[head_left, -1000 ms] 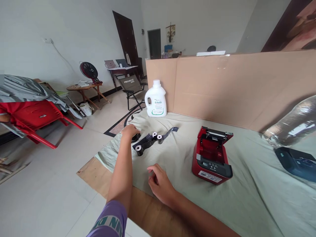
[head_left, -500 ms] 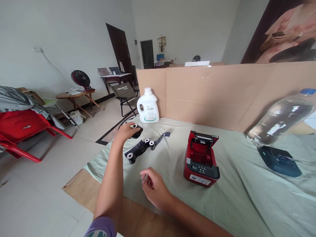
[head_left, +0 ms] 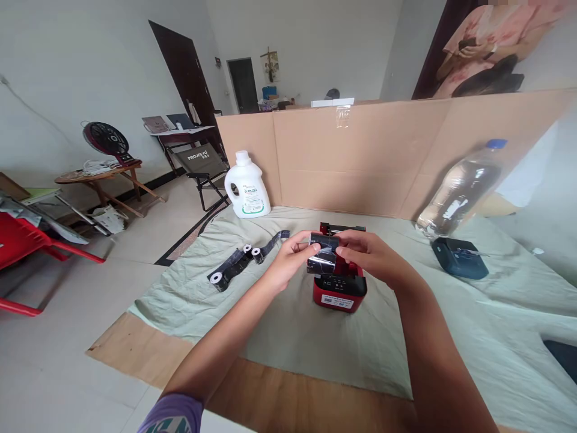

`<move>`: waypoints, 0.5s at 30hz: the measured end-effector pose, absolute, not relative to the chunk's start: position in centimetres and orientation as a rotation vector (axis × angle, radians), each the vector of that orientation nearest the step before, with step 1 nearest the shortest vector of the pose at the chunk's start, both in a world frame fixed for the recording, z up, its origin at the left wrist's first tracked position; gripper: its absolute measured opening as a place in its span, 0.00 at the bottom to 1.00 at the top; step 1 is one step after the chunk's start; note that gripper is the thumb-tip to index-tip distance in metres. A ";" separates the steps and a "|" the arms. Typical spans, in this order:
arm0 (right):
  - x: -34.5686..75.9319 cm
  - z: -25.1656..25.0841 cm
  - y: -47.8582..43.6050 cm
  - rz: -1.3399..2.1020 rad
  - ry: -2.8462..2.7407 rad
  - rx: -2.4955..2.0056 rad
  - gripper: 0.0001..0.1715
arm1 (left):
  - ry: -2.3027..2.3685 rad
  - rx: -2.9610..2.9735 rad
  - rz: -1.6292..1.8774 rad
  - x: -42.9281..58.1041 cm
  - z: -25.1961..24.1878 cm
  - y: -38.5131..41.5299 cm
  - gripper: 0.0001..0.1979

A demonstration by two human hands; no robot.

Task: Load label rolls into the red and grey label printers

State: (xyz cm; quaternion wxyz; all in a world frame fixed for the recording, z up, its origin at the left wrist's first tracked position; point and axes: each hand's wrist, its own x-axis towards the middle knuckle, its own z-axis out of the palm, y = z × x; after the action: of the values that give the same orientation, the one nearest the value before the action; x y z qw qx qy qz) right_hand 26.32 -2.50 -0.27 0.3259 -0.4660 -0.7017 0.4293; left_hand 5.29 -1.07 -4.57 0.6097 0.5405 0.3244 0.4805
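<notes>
Two arms [head_left: 229, 325] slanting inward, left hand [head_left: 289, 258] and right hand [head_left: 372, 255] clamped on a black roll [head_left: 321, 258]

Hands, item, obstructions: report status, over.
Left hand and right hand both on black roll. Roll off the cloth, partly hiding open red printer. No other obstruction seen.

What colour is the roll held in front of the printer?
The roll is shiny black, best seen in the head view.

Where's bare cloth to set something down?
Free cloth: between left forearm and red printer; between right forearm and dark blue device. Crowded: over the printer, where left hand and right hand hold a black roll; also around three other rolls.
</notes>
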 end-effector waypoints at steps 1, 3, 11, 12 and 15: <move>26.8 -0.4 -2.5 1.119 -1.842 -1.226 0.21 | 0.752 1.231 1.095 5.7 -4.7 -1.4 0.25; 27.3 -0.4 -2.4 1.048 -1.876 -1.251 0.22 | 0.769 1.208 1.064 6.4 -4.7 -2.1 0.28; 29.1 -2.2 -0.7 0.544 -1.959 -1.552 0.12 | 0.871 1.225 0.851 7.8 -4.6 -5.3 0.51; 29.0 -2.6 -0.4 0.535 -1.975 -1.604 0.12 | 0.878 1.240 0.828 7.9 -4.7 -5.5 0.49; 27.9 -3.9 -0.1 0.458 -1.984 -1.829 0.14 | 0.923 1.318 0.740 7.9 -4.9 -5.8 0.41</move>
State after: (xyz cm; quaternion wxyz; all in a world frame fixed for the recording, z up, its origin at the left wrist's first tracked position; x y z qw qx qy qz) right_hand 27.89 -0.08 -3.91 0.2007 -0.6546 -0.7102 0.1639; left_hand 7.91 -5.77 -4.94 0.6329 0.5760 0.4036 0.3237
